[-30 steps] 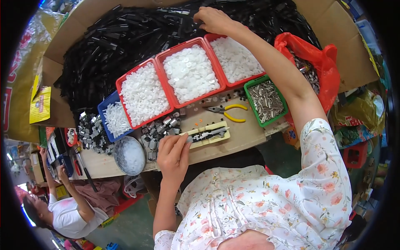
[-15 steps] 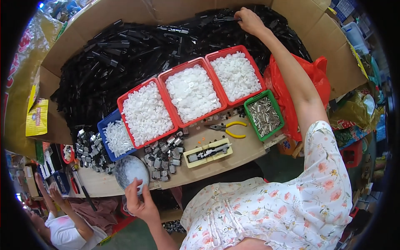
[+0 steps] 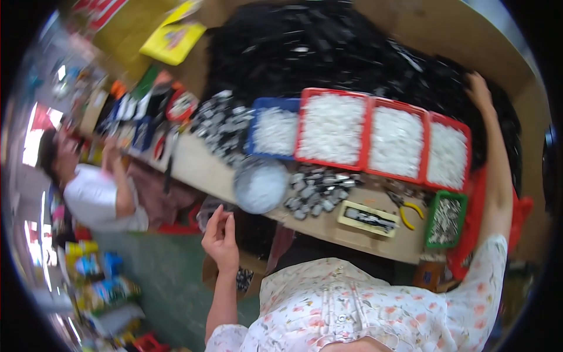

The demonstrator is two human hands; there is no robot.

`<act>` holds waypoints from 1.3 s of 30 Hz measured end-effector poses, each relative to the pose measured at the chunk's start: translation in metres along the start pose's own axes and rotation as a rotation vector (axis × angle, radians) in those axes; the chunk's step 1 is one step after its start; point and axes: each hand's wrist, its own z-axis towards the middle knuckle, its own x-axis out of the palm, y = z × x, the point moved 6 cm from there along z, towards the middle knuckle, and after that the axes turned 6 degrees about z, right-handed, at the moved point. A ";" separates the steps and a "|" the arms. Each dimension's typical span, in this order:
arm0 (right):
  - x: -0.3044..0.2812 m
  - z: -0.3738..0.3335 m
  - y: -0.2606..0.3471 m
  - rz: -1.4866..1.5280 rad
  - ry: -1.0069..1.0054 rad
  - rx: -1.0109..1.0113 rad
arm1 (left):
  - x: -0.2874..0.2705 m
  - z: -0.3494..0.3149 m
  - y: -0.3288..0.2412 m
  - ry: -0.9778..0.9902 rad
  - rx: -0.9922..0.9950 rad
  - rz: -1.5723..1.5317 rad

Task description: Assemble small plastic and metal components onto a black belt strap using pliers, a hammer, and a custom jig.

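My right arm stretches far over the table. My right hand (image 3: pixel 480 91) is at the right end of the heap of long black plastic parts (image 3: pixel 316 50), its fingers blurred. My left hand (image 3: pixel 221 240) is raised in front of the table edge, thumb and fingers drawn together in a pinch. Whatever they may hold is too small to make out. Beyond it stands a round bowl (image 3: pixel 261 185) with white stuff inside. A cream holder (image 3: pixel 368 219) carries a black and grey assembly. Yellow-handled pliers (image 3: pixel 410 211) lie to its right.
Red trays (image 3: pixel 367 134) of small white parts stand in a row beside a blue tray (image 3: pixel 252 130). A green basket (image 3: pixel 461 218) holds metal pins. Loose grey-black pieces (image 3: pixel 319 190) lie near the bowl. A cardboard wall (image 3: pixel 434 23) backs the heap. Another person (image 3: pixel 97 196) sits at left.
The view has swung left, so the table appears shifted right. My left hand has moved away from in front of the bowl. My right hand is farther toward the heap's right end.
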 end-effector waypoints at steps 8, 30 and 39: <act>-0.064 -0.007 0.026 0.190 -0.325 -0.176 | -0.097 -0.020 0.112 -0.386 -0.269 -0.100; -0.087 -0.311 0.389 1.959 0.070 0.427 | 0.156 -0.098 -0.076 0.906 -0.309 -0.748; -0.128 -0.317 0.352 0.961 -0.035 -0.227 | 0.160 -0.079 -0.072 1.093 -0.401 -0.445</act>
